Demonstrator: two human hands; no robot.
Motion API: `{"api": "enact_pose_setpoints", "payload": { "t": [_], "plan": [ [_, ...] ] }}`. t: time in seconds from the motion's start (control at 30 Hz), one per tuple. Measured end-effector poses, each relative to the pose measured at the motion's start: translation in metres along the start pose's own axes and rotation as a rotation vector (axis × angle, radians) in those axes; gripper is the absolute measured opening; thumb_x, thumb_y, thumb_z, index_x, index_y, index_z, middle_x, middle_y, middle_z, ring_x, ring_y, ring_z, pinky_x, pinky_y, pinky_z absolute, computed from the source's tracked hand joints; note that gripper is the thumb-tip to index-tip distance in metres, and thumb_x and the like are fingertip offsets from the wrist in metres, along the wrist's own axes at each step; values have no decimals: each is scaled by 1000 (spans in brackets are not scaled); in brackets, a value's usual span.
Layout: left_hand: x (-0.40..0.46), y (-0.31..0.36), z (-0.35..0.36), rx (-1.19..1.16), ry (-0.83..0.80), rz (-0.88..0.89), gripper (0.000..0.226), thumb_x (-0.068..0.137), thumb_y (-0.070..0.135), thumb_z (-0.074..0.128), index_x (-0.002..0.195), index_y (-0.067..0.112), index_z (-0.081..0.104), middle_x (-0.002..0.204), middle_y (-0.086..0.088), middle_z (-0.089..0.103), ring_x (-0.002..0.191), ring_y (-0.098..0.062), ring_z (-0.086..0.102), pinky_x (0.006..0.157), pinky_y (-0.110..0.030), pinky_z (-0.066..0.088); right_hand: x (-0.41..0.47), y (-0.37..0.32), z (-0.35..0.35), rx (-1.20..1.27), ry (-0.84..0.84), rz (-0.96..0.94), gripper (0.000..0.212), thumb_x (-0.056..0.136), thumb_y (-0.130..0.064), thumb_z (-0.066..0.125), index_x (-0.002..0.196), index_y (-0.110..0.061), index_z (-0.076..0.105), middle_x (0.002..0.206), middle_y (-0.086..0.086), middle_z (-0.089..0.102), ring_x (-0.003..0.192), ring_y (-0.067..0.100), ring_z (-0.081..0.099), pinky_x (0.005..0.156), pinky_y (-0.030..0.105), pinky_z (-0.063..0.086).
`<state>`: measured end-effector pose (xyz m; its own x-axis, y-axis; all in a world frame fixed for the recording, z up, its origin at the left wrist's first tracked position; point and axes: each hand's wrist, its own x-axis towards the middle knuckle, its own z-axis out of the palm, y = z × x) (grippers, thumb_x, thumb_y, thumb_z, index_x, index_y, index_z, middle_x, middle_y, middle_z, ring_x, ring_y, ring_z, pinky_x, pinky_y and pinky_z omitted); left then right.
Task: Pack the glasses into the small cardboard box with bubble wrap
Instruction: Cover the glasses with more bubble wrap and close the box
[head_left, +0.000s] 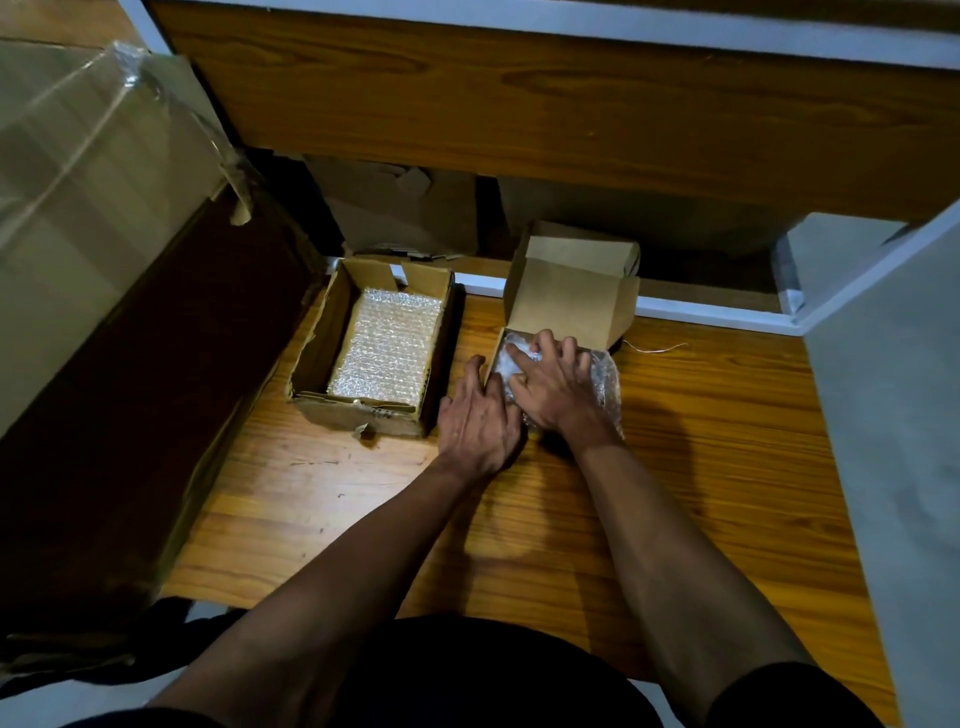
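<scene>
Head view: both hands work at the small box (571, 306), which sits on the wood floor (727, 441) with its lid flap standing open at the far side, so the opening is free to load from above. The right hand (553, 387) lies spread over the bubble wrap (605, 387), fingers fairly straight and pressing down rather than curled round anything; this looks meant to tuck the bundle below the rim so the lid can close. Part of the wrap bulges over the box's right edge, so the tucking is not finished. The left hand (480, 415) rests flat against the box's near-left side, fingers relaxed and gripping nothing, likely to brace the light box against the push. The glasses themselves cannot be seen; they are probably inside the wrap under the right palm, though the dim view does not confirm it. To the left, apart from the hands, a tray box (311, 358) holds a flat stack of spare wrap (387, 348), kept within reach.
</scene>
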<state>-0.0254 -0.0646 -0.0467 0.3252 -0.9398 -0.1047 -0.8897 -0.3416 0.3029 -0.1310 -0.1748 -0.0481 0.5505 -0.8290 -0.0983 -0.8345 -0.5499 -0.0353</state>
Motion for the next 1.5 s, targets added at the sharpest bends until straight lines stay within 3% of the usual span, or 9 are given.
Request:
{"api": "enact_pose_setpoints", "payload": {
  "t": [0.23,0.4,0.57,0.7,0.8,0.97,1.13,1.33,1.5],
  "plan": [
    [1,-7,2,-33,6,58,57,99,51,35,145,18,47,163,-11,24,141,-32,42,101,-53,46,6,-10,-14,-87,-73,13,59,102,-61,36,156,-41,39,152,10,31,128,31,37,103,47,35],
    [3,-12,0,18,-20,80,64,97,55,28,147,19,45,165,-12,23,144,-33,41,101,-55,46,14,-21,-18,-126,-66,51,45,100,-55,44,140,-38,56,144,10,35,124,30,39,100,45,36],
    [3,-12,-3,32,-54,77,71,96,58,24,153,19,42,168,-11,19,148,-33,37,106,-57,44,20,-25,-19,-102,-99,82,39,101,-51,47,135,-36,58,142,11,31,122,32,38,102,45,36],
    [-2,-15,-4,17,-20,106,63,103,54,28,155,21,39,169,-10,18,148,-32,37,108,-58,43,11,-13,-13,44,-41,49,46,103,-44,46,149,-37,47,143,10,31,120,31,37,104,45,37],
    [-13,-24,-1,1,42,148,59,109,52,24,159,23,34,164,-7,26,139,-28,46,104,-54,48,-9,4,-6,176,104,-39,48,104,-37,47,152,-33,45,138,10,41,117,28,43,100,43,42],
    [-26,-37,2,54,140,245,51,110,46,25,151,22,44,148,-6,43,118,-26,51,89,-44,48,-38,24,7,223,237,-111,54,100,-50,52,145,-22,56,142,13,53,130,31,49,113,48,40],
    [-20,-38,-8,165,147,300,46,109,44,29,142,21,53,142,-5,48,112,-25,47,86,-43,43,-51,35,15,215,182,-119,59,99,-58,52,147,-24,59,155,14,48,146,34,40,124,52,25],
    [-4,-42,-28,186,129,444,43,99,48,43,125,21,66,121,-5,60,107,-24,51,81,-40,41,-44,41,9,266,136,-147,57,97,-57,54,141,-23,64,151,14,53,140,33,46,118,51,37],
    [2,-43,-37,169,138,536,36,91,46,53,113,19,64,106,-5,64,98,-25,54,76,-40,42,-45,38,-3,297,156,-205,41,91,-44,72,127,-31,60,148,7,50,139,29,43,113,47,40]
  ]
}}
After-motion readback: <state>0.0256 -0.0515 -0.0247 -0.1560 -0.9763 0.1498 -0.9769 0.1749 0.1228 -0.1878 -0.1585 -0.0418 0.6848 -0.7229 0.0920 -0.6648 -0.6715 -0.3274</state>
